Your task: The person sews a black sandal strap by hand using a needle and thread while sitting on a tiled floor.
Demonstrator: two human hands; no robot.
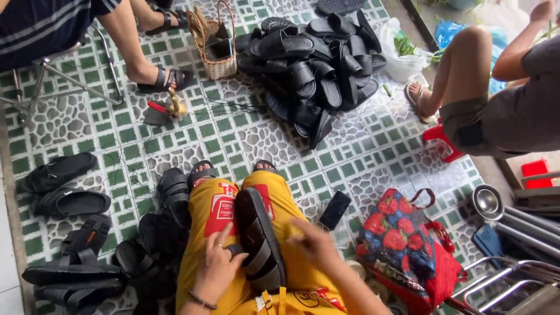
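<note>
Black sandal (259,242) lying lengthwise across the lap on yellow trousers (219,213), sole side partly up — broad straps, dark and matte, toe end toward the knees. Left hand (217,269) curled against the sandal's near strap, fingers pinching it. Right hand (315,240) blurred, just beside the sandal's right edge; grip impossible to tell.

Large heap of black sandals (318,58) ahead on the green-and-white tiled floor (245,131), wicker basket (214,41) just left of it. More loose sandals (70,186) scattered along the left, crowding the left knee. Dark phone (334,210) on the floor just right of the right knee, and a red strawberry-print bag (408,245) beyond it. Metal chair frames (513,280) at the lower right corner. Two other seated people at the top edges. Open tile between the knees and the heap — little spare room at either side.
</note>
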